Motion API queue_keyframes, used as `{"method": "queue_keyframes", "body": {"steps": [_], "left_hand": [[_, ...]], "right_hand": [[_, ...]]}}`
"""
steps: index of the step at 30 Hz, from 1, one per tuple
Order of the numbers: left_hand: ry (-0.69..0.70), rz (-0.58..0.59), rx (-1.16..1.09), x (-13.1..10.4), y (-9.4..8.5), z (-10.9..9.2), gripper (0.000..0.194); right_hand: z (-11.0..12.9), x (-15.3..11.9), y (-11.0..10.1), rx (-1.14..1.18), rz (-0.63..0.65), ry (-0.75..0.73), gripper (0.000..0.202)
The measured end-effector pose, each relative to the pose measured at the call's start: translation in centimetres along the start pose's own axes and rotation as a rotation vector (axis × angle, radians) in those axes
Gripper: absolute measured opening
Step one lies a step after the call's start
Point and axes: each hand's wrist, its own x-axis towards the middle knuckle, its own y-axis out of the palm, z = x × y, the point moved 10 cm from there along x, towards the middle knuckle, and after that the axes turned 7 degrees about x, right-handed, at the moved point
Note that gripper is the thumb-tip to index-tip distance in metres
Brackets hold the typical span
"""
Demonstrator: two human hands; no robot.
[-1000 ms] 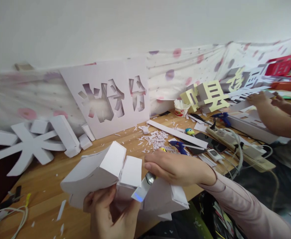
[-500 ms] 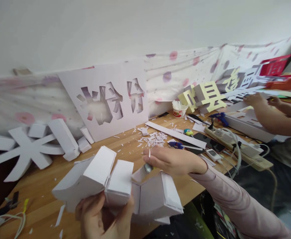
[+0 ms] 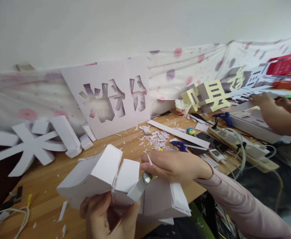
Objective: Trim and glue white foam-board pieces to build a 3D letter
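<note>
A white three-dimensional foam-board shape with several box-like arms is held above the wooden table. My left hand grips it from below, fingers and thumb wrapped round its middle part. My right hand is closed on a utility knife, whose wide blade points down and left across the middle of the shape. A thin white sliver stands out by my right fingers. The knife's handle is mostly hidden in my palm.
Behind stand a white board with cut-out characters and white foam pieces. Scraps, a blue glue gun, a paper cup and a power strip lie to the right, near another person's hands.
The knife blade has swung down and left, now in front of the shape's middle. In the picture, the shape and my left hand sit slightly further right.
</note>
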Motion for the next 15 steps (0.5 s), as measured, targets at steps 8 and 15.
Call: {"method": "queue_keyframes", "body": {"steps": [8, 15], "left_hand": [[0.010, -0.021, 0.031, -0.6, -0.5, 0.6, 0.055], [-0.073, 0.050, 0.085, -0.8, -0.7, 2.9, 0.057]], "right_hand": [[-1.7, -0.3, -1.2, -0.066, -0.118, 0.052, 0.031], [-4.0, -0.5, -3.0, -0.086, -0.212, 0.136, 0.032]]}}
